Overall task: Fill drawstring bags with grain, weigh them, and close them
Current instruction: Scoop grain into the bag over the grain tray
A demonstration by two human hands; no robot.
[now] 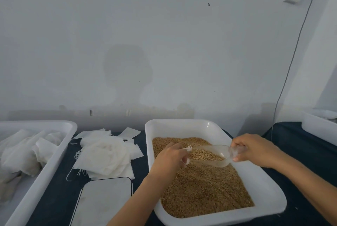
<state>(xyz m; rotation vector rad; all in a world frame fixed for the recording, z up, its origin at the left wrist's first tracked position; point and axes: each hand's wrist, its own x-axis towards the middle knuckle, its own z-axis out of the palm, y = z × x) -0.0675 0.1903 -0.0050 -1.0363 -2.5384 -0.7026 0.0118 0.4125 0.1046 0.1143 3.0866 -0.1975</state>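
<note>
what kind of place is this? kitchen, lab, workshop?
Likely a small hand-packing workstation, not a kitchen: a white tub of grain, a heap of empty cloth bags on a dark-covered table, and a flat scale against a bare wall.

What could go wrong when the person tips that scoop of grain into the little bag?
1. The left hand holds a small white bag whose mouth looks narrow next to the clear scoop in the right hand. Grain may miss it, though most would probably drop back into the white tub.
2. The scoop looks quite full, so the bag might overfill and be hard to close.
</note>
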